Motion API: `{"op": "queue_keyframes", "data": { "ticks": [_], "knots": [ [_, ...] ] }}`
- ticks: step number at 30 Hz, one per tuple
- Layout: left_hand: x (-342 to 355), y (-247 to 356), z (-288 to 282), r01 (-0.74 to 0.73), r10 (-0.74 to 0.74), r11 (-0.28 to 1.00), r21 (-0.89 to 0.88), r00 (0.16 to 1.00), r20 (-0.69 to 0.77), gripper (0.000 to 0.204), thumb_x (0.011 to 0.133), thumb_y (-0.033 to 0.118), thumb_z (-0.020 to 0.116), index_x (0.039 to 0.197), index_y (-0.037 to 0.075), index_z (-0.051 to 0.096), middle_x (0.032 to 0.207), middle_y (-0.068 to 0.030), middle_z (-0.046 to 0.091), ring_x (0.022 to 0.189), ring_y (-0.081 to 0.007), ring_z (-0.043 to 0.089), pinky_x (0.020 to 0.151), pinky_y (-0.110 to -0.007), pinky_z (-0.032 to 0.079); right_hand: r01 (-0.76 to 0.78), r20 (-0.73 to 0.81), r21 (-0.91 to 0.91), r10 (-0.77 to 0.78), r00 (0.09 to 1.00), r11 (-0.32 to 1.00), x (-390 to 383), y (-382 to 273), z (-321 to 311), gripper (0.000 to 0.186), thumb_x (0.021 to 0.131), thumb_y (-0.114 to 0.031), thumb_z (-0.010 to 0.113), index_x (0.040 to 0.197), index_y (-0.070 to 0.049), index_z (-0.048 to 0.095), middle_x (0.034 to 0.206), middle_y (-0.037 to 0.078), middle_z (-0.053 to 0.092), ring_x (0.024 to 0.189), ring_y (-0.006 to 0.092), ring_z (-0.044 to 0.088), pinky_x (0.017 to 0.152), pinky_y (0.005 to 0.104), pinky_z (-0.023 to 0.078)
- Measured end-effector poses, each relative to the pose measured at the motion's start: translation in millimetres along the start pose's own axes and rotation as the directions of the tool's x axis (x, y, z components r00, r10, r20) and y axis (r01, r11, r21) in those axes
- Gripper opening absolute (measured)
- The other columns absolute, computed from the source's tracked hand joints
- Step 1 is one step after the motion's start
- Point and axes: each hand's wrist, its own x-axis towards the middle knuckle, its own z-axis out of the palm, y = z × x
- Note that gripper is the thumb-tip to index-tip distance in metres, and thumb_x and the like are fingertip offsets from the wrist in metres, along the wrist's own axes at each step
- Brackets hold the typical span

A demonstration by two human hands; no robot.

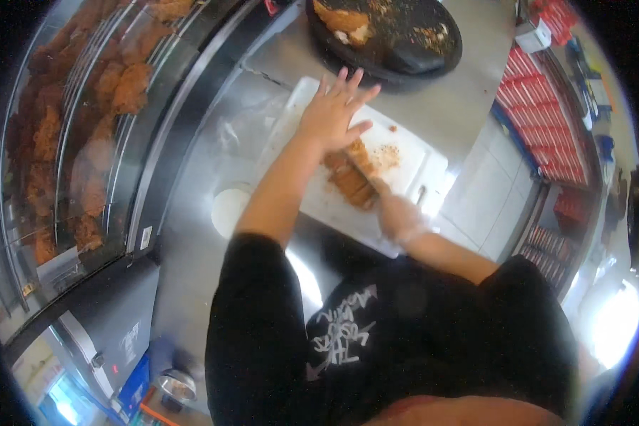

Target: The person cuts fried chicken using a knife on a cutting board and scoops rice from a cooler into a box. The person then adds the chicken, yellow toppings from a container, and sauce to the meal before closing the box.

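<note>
Rows of red packages (536,117) fill a shelf along the right side, stacked in flat, box-like rows with pale marks on their faces. More red packages (571,206) sit lower on the same side. A small white box (534,35) stands near the top right. A small white label (145,238) is stuck on the dark frame of the glass display case at left.

Cutting board (405,160): white, dusted with orange-brown crumbs. Fried cutlet (351,177) on it: golden-orange crust. Tray (419,50) at twelve o'clock: black, crumb-speckled. Surface (192,234): grey brushed steel. Packages (539,121) at two o'clock: red, rowed. Display-case pieces (85,121) at nine o'clock: brown-orange. Sleeves (255,319): black.
</note>
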Motion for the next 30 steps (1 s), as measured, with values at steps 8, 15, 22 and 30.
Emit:
{"op": "queue_keyframes", "data": {
  "ticks": [8, 15, 22, 30],
  "knots": [
    [-31, 6, -9, 0.184, -0.183, 0.982, -0.044, 0.983, 0.019, 0.062, 0.086, 0.036, 0.051, 0.141, 0.02, 0.027, 0.147, -0.0196, 0.016, 0.133, -0.0459, 0.013, 0.107, -0.055, 0.009, 0.084, 0.179, 0.084, -0.098, 0.979, 0.993, -29, -10, -62, 0.019, 0.089, -0.01, 0.034, 0.101, -0.001, 0.046, 0.084, 0.024, 0.06, 0.08, 0.0385, 0.061, 0.069, 0.0483, 0.047],
    [-30, 16, -57, 0.241, -0.227, 0.96, 0.141, 0.968, -0.107, 0.062, 0.085, 0.035, 0.051, 0.14, 0.018, 0.028, 0.147, -0.0189, 0.016, 0.134, -0.0408, 0.014, 0.107, -0.055, 0.009, 0.173, 0.124, 0.205, -0.201, 0.972, 0.963, -6, -1, -34, 0.033, 0.089, -0.016, 0.04, 0.121, -0.005, 0.042, 0.096, 0.026, 0.059, 0.087, 0.0407, 0.059, 0.075, 0.0478, 0.046],
    [-162, 117, -96, 0.512, -0.928, 0.353, -0.783, 0.295, -0.226, 0.053, 0.092, 0.023, 0.036, 0.139, 0.0, 0.023, 0.141, -0.0189, 0.027, 0.131, -0.0312, 0.026, 0.108, -0.039, 0.02, 0.401, -0.075, 0.183, -0.394, 0.916, 0.898, 35, 55, -84, 0.039, 0.088, -0.025, 0.043, 0.114, 0.004, 0.046, 0.083, 0.026, 0.06, 0.073, 0.041, 0.061, 0.066, 0.0469, 0.05],
    [-173, 137, -88, 0.665, -0.797, 0.535, -0.521, 0.193, -0.572, 0.036, 0.091, 0.014, 0.046, 0.122, -0.004, 0.045, 0.122, -0.0162, 0.049, 0.116, -0.0267, 0.044, 0.1, -0.035, 0.032, 0.834, 0.101, -0.326, -0.861, 0.499, 0.445, 103, 104, -157, 0.036, 0.084, -0.026, 0.046, 0.109, -0.005, 0.059, 0.101, 0.02, 0.062, 0.086, 0.0324, 0.062, 0.077, 0.0449, 0.049]
  ]
}}
